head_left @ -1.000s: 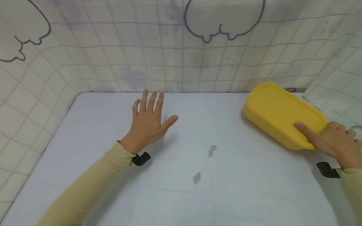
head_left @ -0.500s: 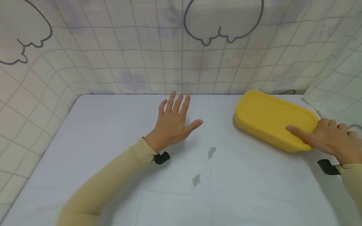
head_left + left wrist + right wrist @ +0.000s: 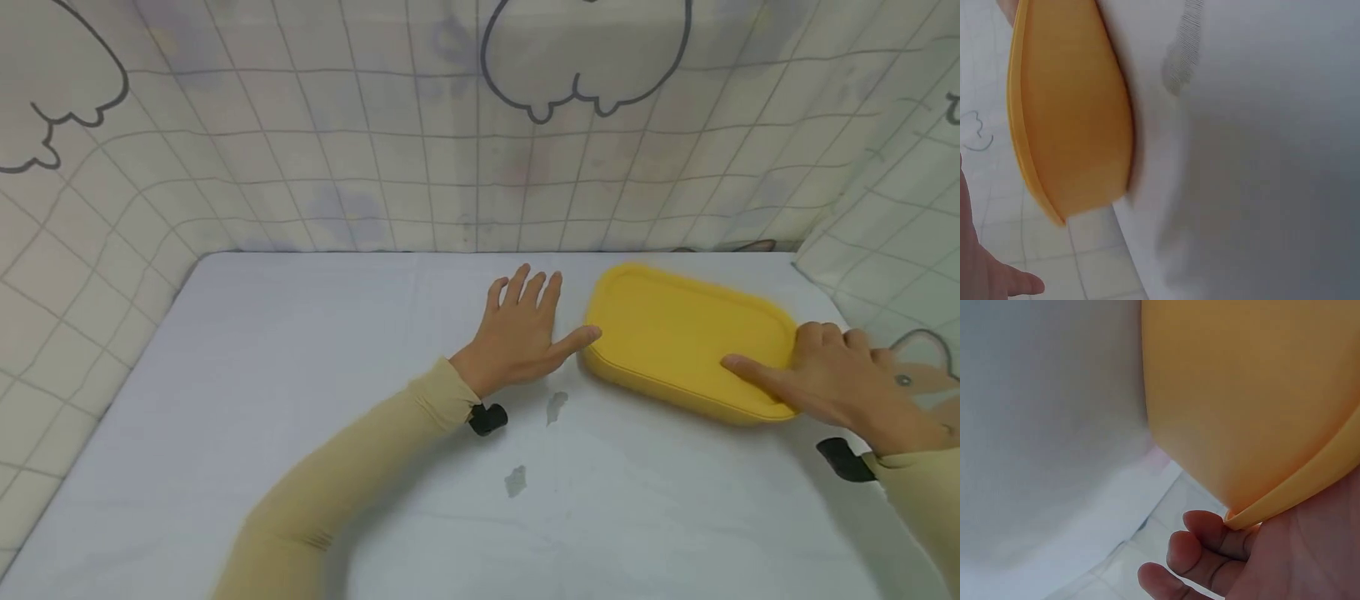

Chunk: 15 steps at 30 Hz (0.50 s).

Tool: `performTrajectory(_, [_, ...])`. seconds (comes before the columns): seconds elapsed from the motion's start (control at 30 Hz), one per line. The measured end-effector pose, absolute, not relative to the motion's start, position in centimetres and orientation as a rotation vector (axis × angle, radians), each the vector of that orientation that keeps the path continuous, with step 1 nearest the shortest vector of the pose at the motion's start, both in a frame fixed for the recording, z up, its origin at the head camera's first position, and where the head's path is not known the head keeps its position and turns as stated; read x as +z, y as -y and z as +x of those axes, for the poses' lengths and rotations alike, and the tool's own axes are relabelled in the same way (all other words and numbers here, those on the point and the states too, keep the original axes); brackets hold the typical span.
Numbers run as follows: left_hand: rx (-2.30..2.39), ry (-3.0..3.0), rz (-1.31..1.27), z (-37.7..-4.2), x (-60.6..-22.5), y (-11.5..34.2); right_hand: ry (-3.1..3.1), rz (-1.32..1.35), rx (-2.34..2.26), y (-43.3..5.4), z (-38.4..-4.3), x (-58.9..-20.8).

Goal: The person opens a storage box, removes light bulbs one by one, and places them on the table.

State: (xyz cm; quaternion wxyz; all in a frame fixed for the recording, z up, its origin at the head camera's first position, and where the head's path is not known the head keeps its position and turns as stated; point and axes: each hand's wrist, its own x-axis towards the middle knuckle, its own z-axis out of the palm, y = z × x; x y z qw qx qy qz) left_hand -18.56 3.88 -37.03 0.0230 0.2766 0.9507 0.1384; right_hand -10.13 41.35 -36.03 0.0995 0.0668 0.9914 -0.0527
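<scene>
A yellow oblong box with rounded ends point(image 3: 675, 333), its flat top facing up and its sides tapering downward, stands on the white tabletop right of centre. My right hand point(image 3: 847, 375) grips its right end, thumb lying on top. In the right wrist view the curled fingers point(image 3: 1204, 550) come under the rim point(image 3: 1304, 487). My left hand point(image 3: 517, 333) is beside the box's left end, fingers spread and holding nothing. Its thumb tip overlaps the box's edge in the head view, while the left wrist view has the thumb and fingers off the box's side point(image 3: 1079, 125).
Two grey patches mark the tabletop, one point(image 3: 557, 408) just below the left hand and one point(image 3: 516, 481) nearer the front. A grid-patterned curtain point(image 3: 337, 150) with cartoon outlines closes off the back and both sides of the white table point(image 3: 300, 333).
My right hand has moved the box leftward and a little nearer the front, and it now lies flatter. My left hand has travelled right, fingers still spread, up to the box's left end.
</scene>
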Motion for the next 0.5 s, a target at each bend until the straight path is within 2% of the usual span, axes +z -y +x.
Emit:
performTrajectory(0.27, [0.442, -2.902, 0.844, -18.6, -37.3, -7.0, -2.939, 0.131, -0.145, -39.6, -9.8, -36.3])
performTrajectory(0.5, [0.322, -2.968, 0.835, -18.4, -37.2, -7.6, -2.965, 0.13, -0.141, -38.7, -9.5, -36.5])
